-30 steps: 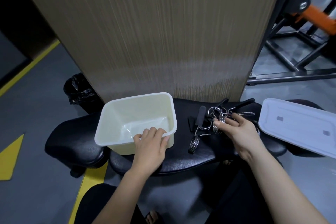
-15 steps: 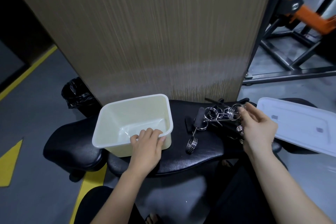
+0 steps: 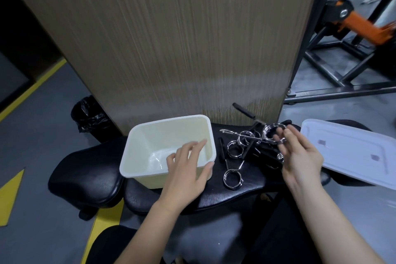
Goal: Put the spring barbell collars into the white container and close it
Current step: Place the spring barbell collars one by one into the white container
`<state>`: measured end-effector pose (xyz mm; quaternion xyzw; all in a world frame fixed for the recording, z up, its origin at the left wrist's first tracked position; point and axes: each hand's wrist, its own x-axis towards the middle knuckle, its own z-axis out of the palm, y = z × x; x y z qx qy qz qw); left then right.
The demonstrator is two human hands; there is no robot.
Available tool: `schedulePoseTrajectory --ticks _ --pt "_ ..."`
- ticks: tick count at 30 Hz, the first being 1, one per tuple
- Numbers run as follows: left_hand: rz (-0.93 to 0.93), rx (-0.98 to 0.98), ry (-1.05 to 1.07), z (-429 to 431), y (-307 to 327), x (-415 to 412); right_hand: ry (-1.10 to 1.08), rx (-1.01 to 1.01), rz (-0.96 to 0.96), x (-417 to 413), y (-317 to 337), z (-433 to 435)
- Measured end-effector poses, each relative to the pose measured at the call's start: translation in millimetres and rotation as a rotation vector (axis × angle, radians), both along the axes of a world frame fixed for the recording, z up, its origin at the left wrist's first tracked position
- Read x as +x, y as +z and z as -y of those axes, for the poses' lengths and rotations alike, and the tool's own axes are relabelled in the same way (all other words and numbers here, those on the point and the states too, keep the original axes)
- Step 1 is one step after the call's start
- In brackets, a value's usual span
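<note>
An empty white container [image 3: 150, 135] stands on a black padded bench [image 3: 235, 197]. My left hand [image 3: 186, 169] rests on its near right corner, thumb outside the wall and fingers over the rim. Right of it lies a tangle of chrome spring barbell collars [image 3: 234, 149] with black handles. One collar [image 3: 233, 178] lies apart, nearer me. My right hand [image 3: 300, 156] pinches a collar [image 3: 270, 133] and holds it lifted above the pile. The white lid [image 3: 351, 152] lies flat at the right.
A tall wood-grain panel [image 3: 182, 38] rises directly behind the bench. A bin with a black bag [image 3: 90, 115] stands at the left on the grey floor. Black and orange gym equipment [image 3: 353, 25] fills the far right.
My right hand closed on one collar and raised it off the pile. My left hand slid along the container's near rim, fingers now spread over the edge.
</note>
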<state>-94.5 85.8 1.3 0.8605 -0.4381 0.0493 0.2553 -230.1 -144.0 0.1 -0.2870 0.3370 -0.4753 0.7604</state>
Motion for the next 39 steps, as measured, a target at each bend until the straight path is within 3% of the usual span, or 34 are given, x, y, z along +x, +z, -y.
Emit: schedulePoseTrajectory --ticks 5,8,14,19,22,25,39 --pt "0.354 0.127 -0.071 18 23 13 0.162 0.059 0.026 27 2 -33" --pt "0.425 0.197 -0.038 17 30 30 0.245 0.087 0.062 39 6 -50" --pt "0.244 0.385 0.038 -19 54 52 0.435 -0.047 0.080 58 3 -67" --pt "0.261 0.457 0.133 -43 54 87 0.606 -0.447 -0.337 79 -10 -77" --pt "0.230 0.509 0.159 -49 47 97 0.739 -0.459 -0.418 87 -16 -82" --pt "0.178 0.604 0.151 -46 36 104 0.712 -0.451 -0.471 89 -22 -82" --pt "-0.079 0.751 0.042 11 -33 153 0.747 -0.298 -0.345 99 -22 -67"
